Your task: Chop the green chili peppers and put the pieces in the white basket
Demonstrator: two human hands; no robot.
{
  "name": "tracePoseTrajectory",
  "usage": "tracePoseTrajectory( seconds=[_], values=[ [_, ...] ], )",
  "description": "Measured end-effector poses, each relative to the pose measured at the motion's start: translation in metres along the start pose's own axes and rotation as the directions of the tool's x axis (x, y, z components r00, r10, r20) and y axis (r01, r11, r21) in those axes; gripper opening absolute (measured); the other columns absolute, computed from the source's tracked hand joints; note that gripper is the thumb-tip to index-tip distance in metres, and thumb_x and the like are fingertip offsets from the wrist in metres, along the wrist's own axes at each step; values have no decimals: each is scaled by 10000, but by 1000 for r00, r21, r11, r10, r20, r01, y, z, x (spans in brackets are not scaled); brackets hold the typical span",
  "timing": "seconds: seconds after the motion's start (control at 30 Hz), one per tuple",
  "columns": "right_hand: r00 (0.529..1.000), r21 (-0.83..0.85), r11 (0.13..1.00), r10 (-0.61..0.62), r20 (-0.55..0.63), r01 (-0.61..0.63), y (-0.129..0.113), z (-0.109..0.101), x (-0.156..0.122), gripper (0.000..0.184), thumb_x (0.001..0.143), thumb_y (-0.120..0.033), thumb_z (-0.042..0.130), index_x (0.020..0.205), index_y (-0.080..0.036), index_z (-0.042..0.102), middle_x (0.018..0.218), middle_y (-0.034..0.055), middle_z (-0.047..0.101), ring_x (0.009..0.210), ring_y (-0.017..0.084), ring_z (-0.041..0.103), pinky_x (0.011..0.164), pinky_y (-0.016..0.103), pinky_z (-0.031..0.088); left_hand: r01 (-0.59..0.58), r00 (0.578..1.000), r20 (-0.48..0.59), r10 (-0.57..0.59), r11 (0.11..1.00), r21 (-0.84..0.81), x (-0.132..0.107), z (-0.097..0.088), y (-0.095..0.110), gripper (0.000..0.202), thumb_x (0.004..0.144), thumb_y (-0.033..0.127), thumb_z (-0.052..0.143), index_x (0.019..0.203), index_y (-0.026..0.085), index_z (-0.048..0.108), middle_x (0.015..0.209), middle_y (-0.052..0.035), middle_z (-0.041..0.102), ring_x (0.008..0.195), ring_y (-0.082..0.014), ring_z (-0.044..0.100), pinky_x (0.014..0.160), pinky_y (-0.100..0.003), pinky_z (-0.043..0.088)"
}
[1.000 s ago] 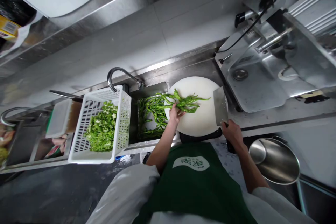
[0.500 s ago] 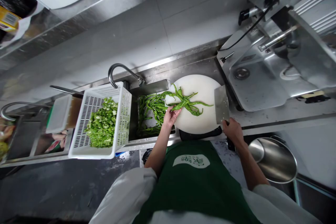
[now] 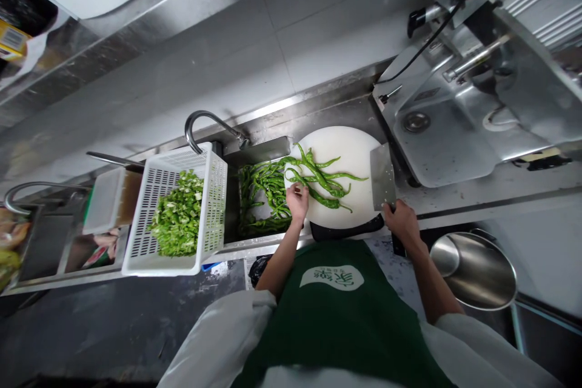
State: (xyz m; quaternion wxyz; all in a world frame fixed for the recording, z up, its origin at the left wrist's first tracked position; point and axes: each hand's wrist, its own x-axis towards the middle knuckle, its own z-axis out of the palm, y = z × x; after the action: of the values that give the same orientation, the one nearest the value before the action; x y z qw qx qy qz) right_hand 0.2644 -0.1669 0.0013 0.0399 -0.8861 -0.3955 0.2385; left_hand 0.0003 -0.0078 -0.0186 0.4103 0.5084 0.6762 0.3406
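**While the right hand (image 3: 400,220) is gripping a cleaver (image 3: 382,177), green peppers (image 3: 324,179) are lying beside the left hand (image 3: 297,199)**

The peppers are spreading over a round white cutting board (image 3: 348,144), ahead and to the right of the left hand. That hand is curling its fingers by their near-left ends; whether it is pinching any cannot be told. The right hand is closing around the cleaver's handle, and the blade is covering the board's right edge, ahead of that hand. More peppers (image 3: 270,185) are piling up in a sink (image 3: 231,209) just left of the left hand. Farther left, a white basket (image 3: 159,264) is holding chopped greens (image 3: 179,215). To the right of the right hand, a metal slicer (image 3: 454,139) is standing ahead and a pot (image 3: 484,279) is sitting nearer the person.
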Motion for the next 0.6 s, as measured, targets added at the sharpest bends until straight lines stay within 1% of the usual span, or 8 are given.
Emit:
tracePoseTrajectory(
  seconds=[0.03, 0.1, 0.17, 0.2, 0.23, 0.37, 0.47, 0.6],
  values=[
    [1000, 1, 1000, 1, -2, -1, 0, 0, 0, 374, 1024, -338, 502, 1107, -46, 720, 951, 220, 749, 914, 306, 690, 759, 328, 407, -164, 986, 6, 164, 980, 110, 4, 0, 6, 149, 927, 242, 696, 1053, 169, 723, 927, -67, 693, 818, -201, 679, 850, -350, 574],
    [1000, 3, 1000, -1, -3, 1, 1, 1, 1, 361, 1022, -329, 504, 1098, -53, 723, 948, 215, 751, 905, 298, 691, 766, 323, 416, -464, 884, 212, 417, 841, 280, 11, 5, 20, 162, 974, 204, 608, 1052, 179, 748, 1039, -95, 710, 976, -225, 658, 977, -377, 531],
    [1000, 6, 1000, -2, 1, 2, 1, 2, 2, 361, 1025, -326, 495, 1094, -56, 724, 938, 212, 751, 895, 294, 693, 777, 324, 425, -673, 722, 514, 462, 641, 370, 16, 14, 35, 223, 1000, 178, 553, 1062, 192, 767, 1124, -104, 719, 1088, -250, 620, 1056, -402, 480],
    [1000, 7, 1000, -1, 4, 1, 1, 2, 2, 363, 1027, -328, 492, 1095, -56, 723, 937, 212, 751, 895, 295, 694, 781, 326, 428, -736, 655, 627, 421, 545, 403, 17, 18, 42, 246, 1007, 171, 538, 1079, 198, 771, 1151, -106, 722, 1124, -264, 601, 1069, -413, 463],
    [1000, 7, 1000, 0, 8, 0, 1, 1, 2, 364, 1028, -331, 492, 1096, -56, 722, 939, 213, 751, 898, 298, 694, 785, 329, 431, -774, 612, 701, 366, 460, 435, 17, 21, 46, 267, 1012, 165, 523, 1105, 201, 770, 1166, -108, 724, 1146, -278, 585, 1067, -425, 453],
    [1000, 10, 1000, 7, 18, -7, -1, 0, 0, 369, 1037, -337, 489, 1115, -54, 712, 956, 222, 747, 930, 316, 697, 791, 339, 437, -825, 562, 787, 256, 242, 511, 15, 16, 51, 284, 1038, 174, 483, 1144, 191, 746, 1172, -123, 736, 1194, -310, 561, 1050, -468, 422],
    [1000, 33, 999, 19, 25, -19, -3, -2, -1, 373, 1044, -336, 475, 1118, -54, 709, 951, 224, 745, 937, 318, 699, 783, 337, 435, -822, 569, 793, 216, 174, 542, 18, 15, 51, 276, 1043, 168, 481, 1168, 176, 726, 1140, -134, 752, 1183, -309, 588, 1043, -467, 421],
    [998, 41, 999, 32, 47, -34, -4, -5, -1, 354, 1046, -332, 483, 1104, -68, 710, 968, 218, 748, 953, 311, 698, 778, 328, 425, -824, 567, 806, 168, 124, 553, 27, 38, 54, 289, 1013, 116, 506, 1219, 132, 707, 1096, -167, 750, 1167, -311, 625, 1062, -448, 435]
  ],
)
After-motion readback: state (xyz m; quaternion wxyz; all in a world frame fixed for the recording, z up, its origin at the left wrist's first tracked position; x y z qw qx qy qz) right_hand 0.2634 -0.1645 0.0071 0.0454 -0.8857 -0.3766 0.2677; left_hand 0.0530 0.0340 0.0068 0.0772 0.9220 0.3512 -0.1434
